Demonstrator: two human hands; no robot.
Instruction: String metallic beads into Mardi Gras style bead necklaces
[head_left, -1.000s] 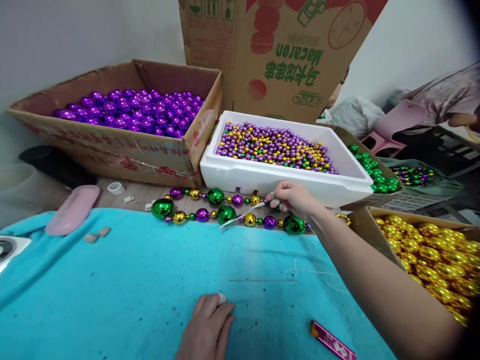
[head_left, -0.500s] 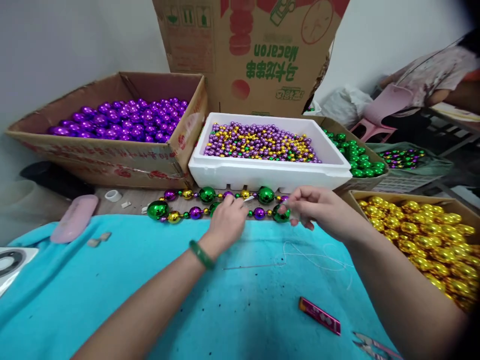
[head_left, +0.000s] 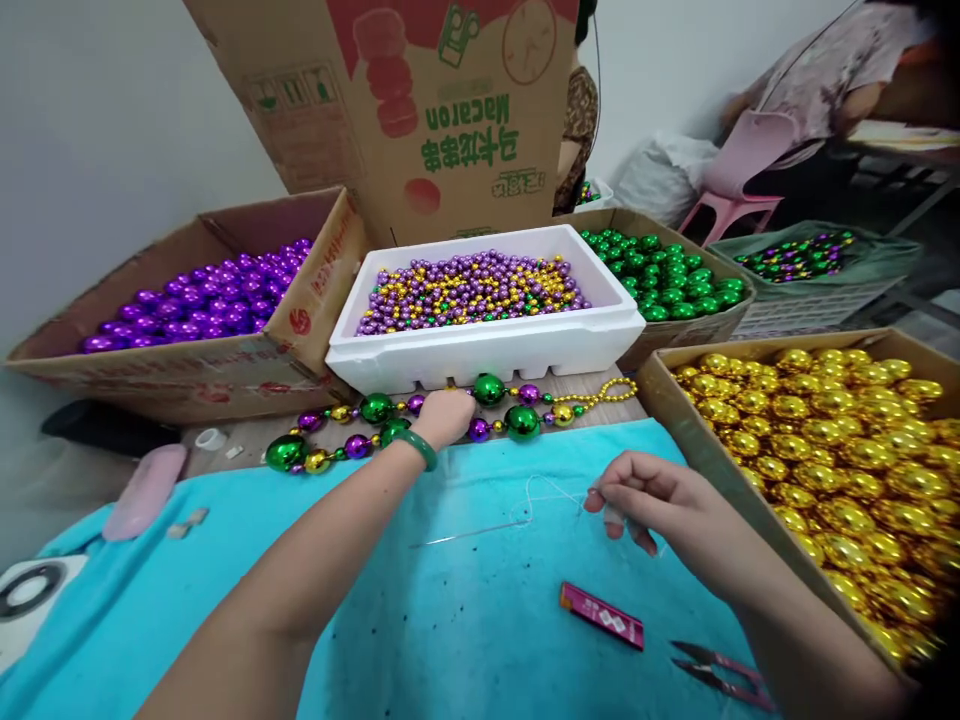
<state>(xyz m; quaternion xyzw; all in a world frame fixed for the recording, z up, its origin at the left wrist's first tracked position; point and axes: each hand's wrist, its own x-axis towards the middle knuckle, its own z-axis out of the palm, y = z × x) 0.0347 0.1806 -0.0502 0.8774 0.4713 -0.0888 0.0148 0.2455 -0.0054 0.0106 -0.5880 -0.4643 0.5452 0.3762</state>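
Observation:
My left hand point(head_left: 444, 415), with a green bangle point(head_left: 415, 448) on the wrist, is closed over the middle of a strand of green, purple and gold beads point(head_left: 523, 422); what its fingers hold is hidden. My right hand point(head_left: 637, 500) pinches a thin clear thread point(head_left: 551, 492) above the blue cloth point(head_left: 360, 600). A long needle point(head_left: 457, 537) lies on the cloth at the thread's left. Below my right hand are a pink-red packet point(head_left: 602, 615) and small snips point(head_left: 720, 672). The strand ends at the right in a loop of small gold beads point(head_left: 615, 388).
Behind the strand stands a white foam box point(head_left: 487, 348) of small mixed beads. Cartons hold purple point(head_left: 202, 300), green point(head_left: 667, 280) and gold point(head_left: 847, 470) beads. A pink case point(head_left: 146, 492) lies at the left. People sit beyond, one near a pink chair point(head_left: 757, 155).
The view has swung to the right. My right hand has come away from the strand towards me, over the cloth. My left hand remains at the strand.

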